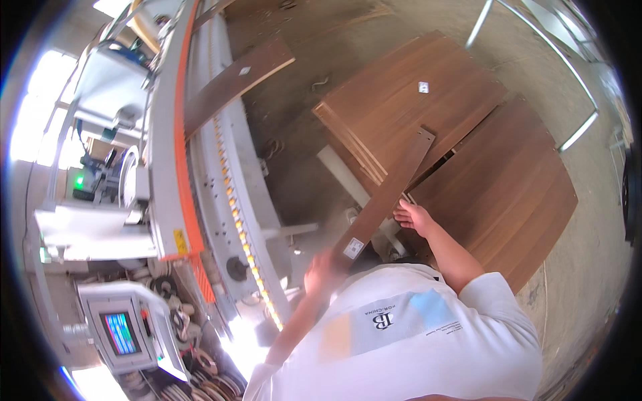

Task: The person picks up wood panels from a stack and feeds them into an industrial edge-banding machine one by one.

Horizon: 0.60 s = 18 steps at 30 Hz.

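Observation:
A long narrow brown wood-grain board [393, 190] slants across the middle, with a white label near its close end and small holes at its far end. My left hand [321, 273], blurred by motion, is closed on that close end. My right hand [413, 218] is beside the board's right edge, fingers loosely stretched toward it; whether they touch it I cannot tell. Beyond and to the right lie two piles of wide brown panels, the far pile [408, 93] with a white label on top and the near pile [495, 194]. The narrow board's far end overlaps the far pile.
A long machine with an orange rail [179, 134] and a row of yellow rollers [234, 212] runs along the left. Another brown board [237, 83] lies across it. A control screen [120, 333] stands at lower left. A metal tube frame [552, 50] stands at far right.

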Tool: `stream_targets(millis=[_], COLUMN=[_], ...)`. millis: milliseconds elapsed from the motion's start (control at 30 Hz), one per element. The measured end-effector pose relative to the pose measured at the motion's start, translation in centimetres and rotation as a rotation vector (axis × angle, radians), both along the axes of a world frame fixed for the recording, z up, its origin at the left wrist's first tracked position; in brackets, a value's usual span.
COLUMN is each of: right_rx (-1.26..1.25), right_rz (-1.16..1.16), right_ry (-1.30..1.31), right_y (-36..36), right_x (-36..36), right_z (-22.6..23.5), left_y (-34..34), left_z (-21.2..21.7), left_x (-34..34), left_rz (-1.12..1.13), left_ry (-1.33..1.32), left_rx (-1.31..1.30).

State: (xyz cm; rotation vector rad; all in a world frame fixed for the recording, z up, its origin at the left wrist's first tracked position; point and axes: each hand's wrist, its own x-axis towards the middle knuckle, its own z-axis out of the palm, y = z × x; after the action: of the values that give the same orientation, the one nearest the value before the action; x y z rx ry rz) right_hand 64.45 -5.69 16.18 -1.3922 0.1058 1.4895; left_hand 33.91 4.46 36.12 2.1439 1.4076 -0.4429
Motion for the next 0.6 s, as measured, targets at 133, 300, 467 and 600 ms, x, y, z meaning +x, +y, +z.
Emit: stream_targets(millis=[133, 300, 467, 600], right_rx=[0.086, 0.15, 0.263, 0.325], right_rz=[0.043, 0.252, 0.633, 0.86], right_ry=[0.058, 0.038, 0.038, 0.043], right_y=[0.5, -0.1, -0.3, -1.4], right_x=[-4.3, -11.6, -22.2, -30.4], right_z=[-3.0, 1.5, 8.2, 9.7], left_y=[-6.4, -13.3, -18.9, -24.5], left_z=[0.9, -2.4, -2.6, -1.8], left_x=[-5.3, -13.1, -17.4, -22.8], left_rz=[-0.016, 0.031, 0.283, 0.444], left_ry=[-0.104, -0.197, -0.253, -0.362], left_rx=[0.084, 0.278, 0.479, 0.606])
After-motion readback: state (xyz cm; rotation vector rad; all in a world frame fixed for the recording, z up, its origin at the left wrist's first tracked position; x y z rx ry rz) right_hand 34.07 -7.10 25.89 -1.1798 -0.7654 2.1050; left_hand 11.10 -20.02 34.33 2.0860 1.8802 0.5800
